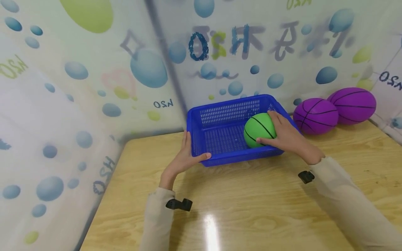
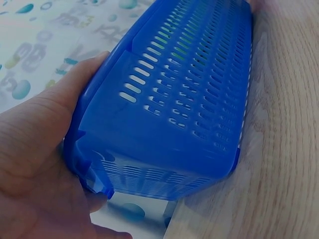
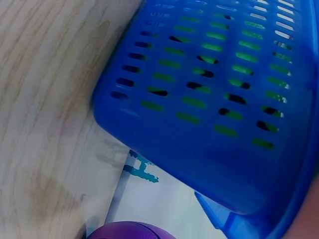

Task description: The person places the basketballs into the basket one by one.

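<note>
A blue plastic basket [image 1: 224,137] with slotted walls sits on the wooden table against the wall. My left hand [image 1: 185,158] grips its front left corner, thumb over the front rim and fingers along the left side; the left wrist view shows this hand [image 2: 45,144] around the rim. Inside the basket, at its right end, lies a green ball [image 1: 255,130] with black lines. My right hand [image 1: 285,134] holds that ball from the right, thumb in front and fingers over the top. Through the slots of the basket [image 3: 189,134], green shows in the right wrist view.
Two purple balls with black lines, a nearer one [image 1: 315,116] and a farther one [image 1: 353,104], rest right of the basket by the wall. The wooden table [image 1: 251,202] runs up to a wall covering [image 1: 235,62] printed with bubbles and letters.
</note>
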Available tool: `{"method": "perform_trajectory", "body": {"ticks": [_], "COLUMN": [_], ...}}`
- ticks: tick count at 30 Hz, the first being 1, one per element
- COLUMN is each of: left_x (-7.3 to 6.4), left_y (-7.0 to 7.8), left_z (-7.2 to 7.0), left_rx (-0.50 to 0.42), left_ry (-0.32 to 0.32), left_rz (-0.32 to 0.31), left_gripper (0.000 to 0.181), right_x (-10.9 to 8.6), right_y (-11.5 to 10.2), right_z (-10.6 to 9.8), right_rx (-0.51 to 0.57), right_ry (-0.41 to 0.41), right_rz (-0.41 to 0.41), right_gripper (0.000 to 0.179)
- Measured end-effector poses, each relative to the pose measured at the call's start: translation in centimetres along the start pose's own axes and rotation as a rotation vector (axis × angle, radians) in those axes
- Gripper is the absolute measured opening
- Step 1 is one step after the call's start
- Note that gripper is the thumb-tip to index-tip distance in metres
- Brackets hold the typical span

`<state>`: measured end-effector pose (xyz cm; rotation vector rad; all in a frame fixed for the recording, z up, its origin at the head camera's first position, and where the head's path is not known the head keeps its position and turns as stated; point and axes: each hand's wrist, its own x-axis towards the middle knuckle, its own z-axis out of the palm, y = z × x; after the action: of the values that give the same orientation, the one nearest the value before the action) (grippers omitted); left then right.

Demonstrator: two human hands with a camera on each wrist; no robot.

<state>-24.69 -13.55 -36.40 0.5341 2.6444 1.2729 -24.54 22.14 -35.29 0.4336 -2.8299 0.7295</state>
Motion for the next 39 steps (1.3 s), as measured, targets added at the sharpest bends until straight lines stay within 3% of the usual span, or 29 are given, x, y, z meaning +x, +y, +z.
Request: {"method": "perform_trajectory", "body": {"ticks": [4,8,15,19,23,26,31,39], "left_x": [0.1,0.2,0.1,-0.7,-0.6,0.2,0.2,0.0], "left_y": [0.0,0.0,0.1,1.8,1.7,0.0,-0.1,0.1], "left_z": [0.0,0.0,0.0,-0.4,-0.3,0.0,0.0,0.0], "left_rx": [0.004,0.008,0.011,-0.009,-0.002,0.015,0.012,0.013], "left_ry": [-0.006,-0.004,0.000,-0.013,-0.020,-0.008,-0.005,-0.009], "left_rz": [-0.002,0.005,0.011,0.015,-0.005,-0.004,-0.013,-0.021], "left_gripper": [0.118,0.117,0.115,0.110,0.110,0.115,0.117,0.116], "right_x": [-0.1,-0.4,-1.4,-1.7,-2.1,-2.7,-3.5,-3.5], "right_y": [0.1,0.2,0.8,2.3,4.7,6.5,8.7,10.8], "right_z": [-0.2,-0.6,-2.2,-3.8,-5.4,-6.3,-6.8,-6.3], "right_rx": [0.040,0.144,0.299,0.292,0.256,0.243,0.231,0.204], "right_ry": [0.012,0.071,0.316,0.431,0.499,0.488,0.412,0.374], "right_rz": [0.007,0.012,0.032,0.075,0.169,0.247,0.300,0.303], "right_gripper": [0.093,0.079,0.055,0.051,0.054,0.062,0.074,0.084]}}
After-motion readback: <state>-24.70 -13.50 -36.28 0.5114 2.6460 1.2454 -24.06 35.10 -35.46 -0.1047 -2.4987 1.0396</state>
